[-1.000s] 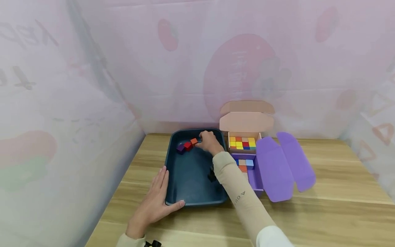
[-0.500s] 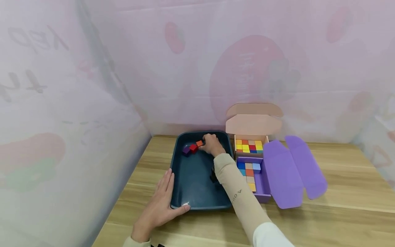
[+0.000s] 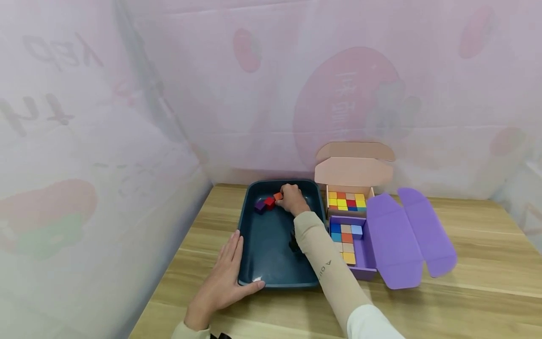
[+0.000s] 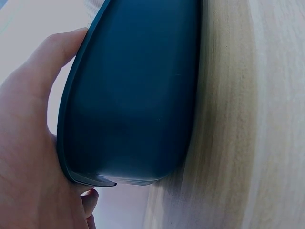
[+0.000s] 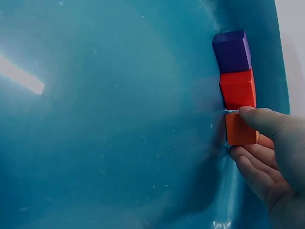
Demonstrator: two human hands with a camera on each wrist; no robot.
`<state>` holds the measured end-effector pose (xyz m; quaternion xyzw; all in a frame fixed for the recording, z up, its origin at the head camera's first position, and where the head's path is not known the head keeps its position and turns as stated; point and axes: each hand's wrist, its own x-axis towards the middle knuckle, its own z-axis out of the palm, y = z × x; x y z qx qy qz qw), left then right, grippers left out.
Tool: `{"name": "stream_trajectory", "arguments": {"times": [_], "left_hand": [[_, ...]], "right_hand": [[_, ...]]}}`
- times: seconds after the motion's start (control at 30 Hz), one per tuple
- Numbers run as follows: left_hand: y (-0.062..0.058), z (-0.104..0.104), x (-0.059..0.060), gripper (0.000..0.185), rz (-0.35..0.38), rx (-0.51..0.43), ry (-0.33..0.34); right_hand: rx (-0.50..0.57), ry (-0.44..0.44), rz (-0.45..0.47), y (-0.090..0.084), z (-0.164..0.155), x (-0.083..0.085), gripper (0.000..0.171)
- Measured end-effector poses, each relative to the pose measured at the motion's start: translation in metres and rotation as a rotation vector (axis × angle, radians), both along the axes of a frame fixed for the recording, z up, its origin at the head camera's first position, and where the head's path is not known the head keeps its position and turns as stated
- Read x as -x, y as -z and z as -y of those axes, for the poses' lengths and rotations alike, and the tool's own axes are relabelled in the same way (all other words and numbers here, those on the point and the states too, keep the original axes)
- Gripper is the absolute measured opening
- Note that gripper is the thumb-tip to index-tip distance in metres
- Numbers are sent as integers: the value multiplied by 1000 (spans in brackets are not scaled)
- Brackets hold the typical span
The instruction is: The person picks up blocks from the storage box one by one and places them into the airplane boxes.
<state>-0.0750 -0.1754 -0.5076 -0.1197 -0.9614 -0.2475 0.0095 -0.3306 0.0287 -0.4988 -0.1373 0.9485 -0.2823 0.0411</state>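
Note:
The dark blue tray (image 3: 277, 249) holds a purple cube (image 5: 232, 51), a red cube (image 5: 237, 89) and an orange cube (image 5: 240, 129) in a row near its far end. At the row's right end my right hand (image 3: 293, 200) pinches the orange cube between thumb and fingers, close beside the red one. My left hand (image 3: 221, 278) rests at the tray's near left corner, its fingers straight along the left side. The thumb (image 4: 71, 45) lies along the near rim in the left wrist view.
Right of the tray stands an open purple box (image 3: 363, 270) partly filled with coloured cubes, its lid (image 3: 394, 240) folded out to the right. Behind it is an open light-brown box (image 3: 353, 170) with several cubes. A printed cloth wall (image 3: 271, 108) borders the wooden table (image 3: 466, 292).
The whole head view has shifted a little, so the scene sits further right. My right hand has closed in on the orange cube; the left hand stays at the tray's corner.

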Motion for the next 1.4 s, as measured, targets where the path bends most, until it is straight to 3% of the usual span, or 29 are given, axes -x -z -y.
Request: {"name": "stream_trajectory", "arguments": {"times": [0.27, 0.67, 0.97, 1.4], "left_hand": [[0, 3, 7, 125, 10, -8, 10], [-2, 4, 14, 127, 33, 4, 17], [-1, 7, 19, 128, 13, 1, 25], [-3, 13, 23, 128, 3, 17, 29]], "right_hand": [[27, 10, -12, -8, -4, 0, 28], [55, 18, -48, -44, -25, -19, 32], [77, 40, -60, -69, -51, -45, 33], [98, 96, -43, -85, -81, -84, 34]]}}
